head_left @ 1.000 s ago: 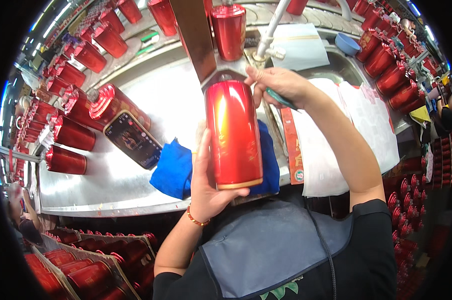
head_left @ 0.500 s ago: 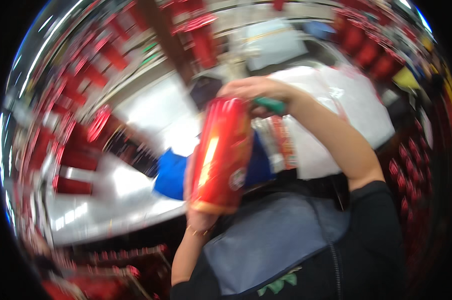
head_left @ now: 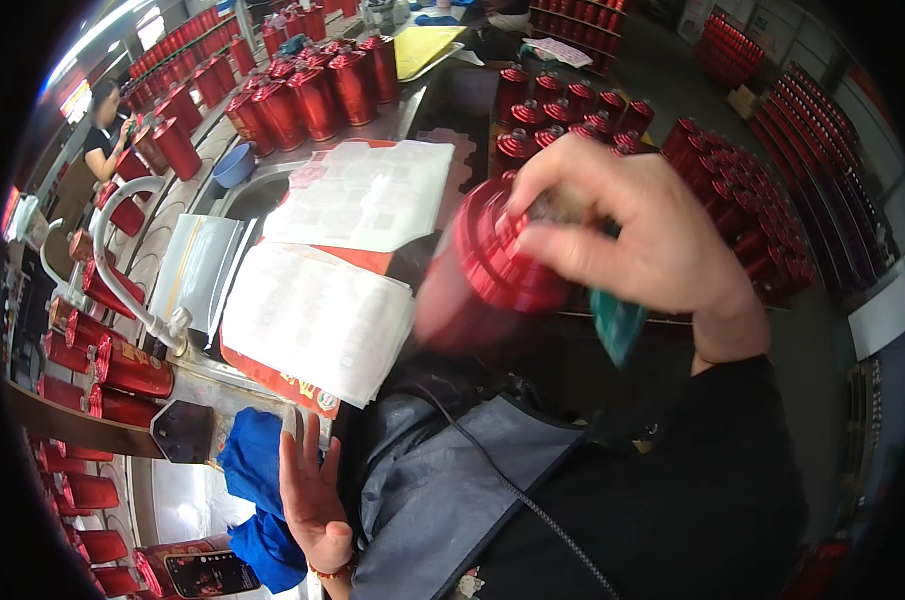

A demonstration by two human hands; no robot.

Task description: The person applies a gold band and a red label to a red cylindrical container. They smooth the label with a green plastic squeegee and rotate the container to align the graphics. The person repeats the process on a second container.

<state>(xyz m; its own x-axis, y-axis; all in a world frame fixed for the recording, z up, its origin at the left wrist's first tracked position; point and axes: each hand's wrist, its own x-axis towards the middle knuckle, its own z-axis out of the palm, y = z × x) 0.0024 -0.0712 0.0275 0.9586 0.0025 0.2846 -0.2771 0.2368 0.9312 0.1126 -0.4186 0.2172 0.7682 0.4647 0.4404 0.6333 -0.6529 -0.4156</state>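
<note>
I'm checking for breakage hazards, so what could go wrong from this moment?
The glossy red bottle with a stepped shoulder might slip: only the right hand grips it, near its top, while the open left hand is well away. It could also knock the crowded red bottles with stepped tops standing beyond it.

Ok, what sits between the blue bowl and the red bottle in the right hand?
Head view: from the blue bowl, part of the sink, then the upper white sheets, then a dark strip up to the red bottle.
</note>
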